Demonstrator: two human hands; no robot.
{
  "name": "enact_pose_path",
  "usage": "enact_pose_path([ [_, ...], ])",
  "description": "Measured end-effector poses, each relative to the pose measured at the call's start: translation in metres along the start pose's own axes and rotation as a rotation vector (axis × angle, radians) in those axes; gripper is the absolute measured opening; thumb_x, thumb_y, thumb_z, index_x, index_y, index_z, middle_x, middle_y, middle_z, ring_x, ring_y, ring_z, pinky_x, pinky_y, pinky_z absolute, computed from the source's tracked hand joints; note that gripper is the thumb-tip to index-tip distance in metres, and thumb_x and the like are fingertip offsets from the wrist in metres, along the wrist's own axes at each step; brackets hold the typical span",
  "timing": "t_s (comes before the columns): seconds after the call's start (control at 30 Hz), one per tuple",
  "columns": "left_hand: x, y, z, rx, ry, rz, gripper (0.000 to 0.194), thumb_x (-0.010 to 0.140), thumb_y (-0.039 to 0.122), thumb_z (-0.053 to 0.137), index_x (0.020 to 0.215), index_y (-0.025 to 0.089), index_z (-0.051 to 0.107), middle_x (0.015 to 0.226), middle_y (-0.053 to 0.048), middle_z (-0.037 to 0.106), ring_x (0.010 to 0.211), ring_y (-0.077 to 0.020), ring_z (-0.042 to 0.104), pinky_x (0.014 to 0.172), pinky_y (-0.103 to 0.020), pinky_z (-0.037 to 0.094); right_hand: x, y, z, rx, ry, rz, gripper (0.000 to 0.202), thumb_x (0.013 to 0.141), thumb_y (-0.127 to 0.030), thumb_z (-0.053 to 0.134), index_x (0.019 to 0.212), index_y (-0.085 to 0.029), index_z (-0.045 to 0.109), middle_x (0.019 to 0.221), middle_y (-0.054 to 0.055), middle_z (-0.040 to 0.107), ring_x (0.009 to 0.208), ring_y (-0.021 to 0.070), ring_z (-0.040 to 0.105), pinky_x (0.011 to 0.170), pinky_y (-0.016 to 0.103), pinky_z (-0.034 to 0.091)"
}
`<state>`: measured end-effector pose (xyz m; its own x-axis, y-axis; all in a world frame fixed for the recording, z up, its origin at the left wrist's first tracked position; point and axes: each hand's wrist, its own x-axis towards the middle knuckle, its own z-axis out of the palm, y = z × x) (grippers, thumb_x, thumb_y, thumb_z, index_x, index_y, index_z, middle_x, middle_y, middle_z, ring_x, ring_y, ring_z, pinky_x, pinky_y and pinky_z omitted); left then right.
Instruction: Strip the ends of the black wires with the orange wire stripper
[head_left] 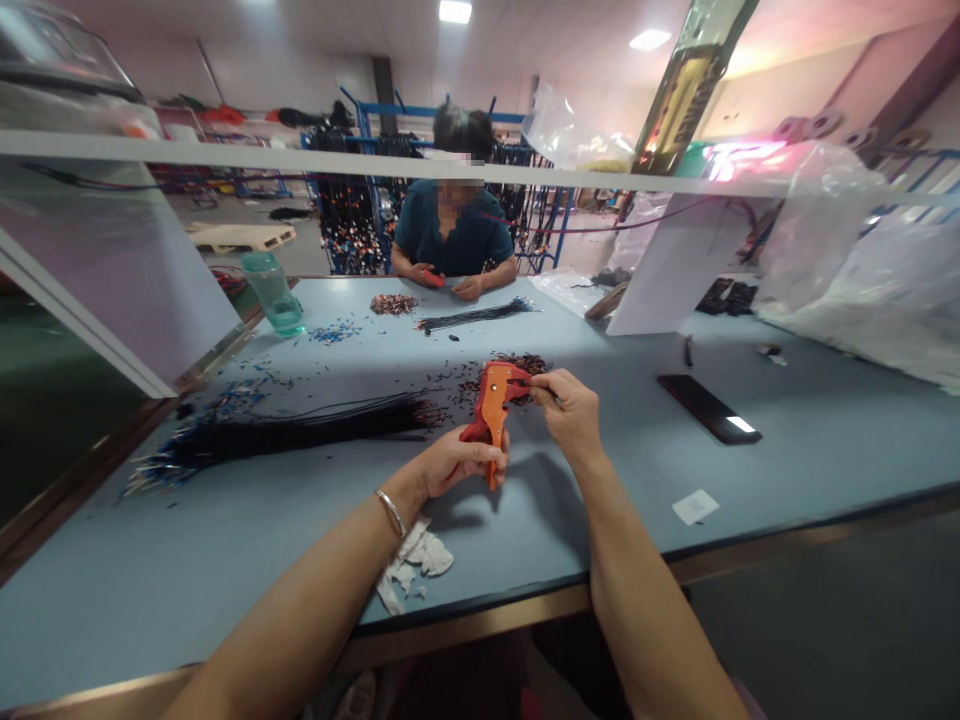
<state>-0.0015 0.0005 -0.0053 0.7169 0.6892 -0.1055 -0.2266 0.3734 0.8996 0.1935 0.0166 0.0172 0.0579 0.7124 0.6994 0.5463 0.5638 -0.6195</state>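
My left hand point(466, 457) is wrapped round the handles of a red and orange wire stripper point(493, 400), held upright over the table. At the tool's jaws, my right hand point(568, 408) pinches a small dark piece, probably a wire end, too small to make out fully. Behind the tool lies a pile of small dark and reddish bits point(525, 366). To the left a long bundle of black wires point(300, 432) with blue and white ends rests on the blue-grey table point(300, 545).
Crumpled white tissue point(427, 552) lies near the front edge. A phone point(709, 408) and a paper label point(695, 507) are at the right, a green bottle point(274, 295) at the back left. Across the table sits a person point(454, 235) beside another wire bundle point(476, 316).
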Motion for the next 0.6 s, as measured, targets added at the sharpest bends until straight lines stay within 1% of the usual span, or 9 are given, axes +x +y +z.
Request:
enact_pose_path([
  [0.2, 0.0012, -0.0012, 0.0005, 0.017, -0.006, -0.002, 0.033, 0.068, 0.026, 0.073, 0.093, 0.013, 0.056, 0.071, -0.002, 0.061, 0.058, -0.0142, 0.061, 0.059, -0.029, 0.049, -0.0004, 0.0015, -0.0007, -0.028, -0.002, -0.040, 0.012, 0.083, -0.020, 0.055, 0.077, -0.020, 0.065, 0.071, 0.000, 0.061, 0.063, 0.0137, 0.057, 0.063, 0.026, 0.045],
  [0.5, 0.0016, -0.0018, 0.0029, 0.072, -0.001, 0.033, 0.027, 0.068, 0.029, 0.072, 0.077, 0.014, 0.051, 0.061, 0.001, 0.055, 0.049, -0.0122, 0.056, 0.050, -0.025, 0.046, -0.0006, 0.0018, -0.0009, -0.035, 0.002, -0.051, 0.012, 0.083, -0.019, 0.055, 0.078, -0.020, 0.065, 0.071, 0.000, 0.061, 0.062, 0.0132, 0.057, 0.062, 0.025, 0.045],
  [0.6, 0.0019, -0.0025, 0.0039, 0.089, 0.003, 0.044, 0.026, 0.069, 0.028, 0.070, 0.076, 0.015, 0.049, 0.060, 0.002, 0.054, 0.047, -0.0117, 0.055, 0.049, -0.025, 0.045, -0.0006, 0.0010, -0.0008, -0.034, 0.000, -0.046, 0.012, 0.082, -0.018, 0.055, 0.078, -0.020, 0.065, 0.072, 0.000, 0.062, 0.063, 0.0134, 0.057, 0.062, 0.025, 0.045],
])
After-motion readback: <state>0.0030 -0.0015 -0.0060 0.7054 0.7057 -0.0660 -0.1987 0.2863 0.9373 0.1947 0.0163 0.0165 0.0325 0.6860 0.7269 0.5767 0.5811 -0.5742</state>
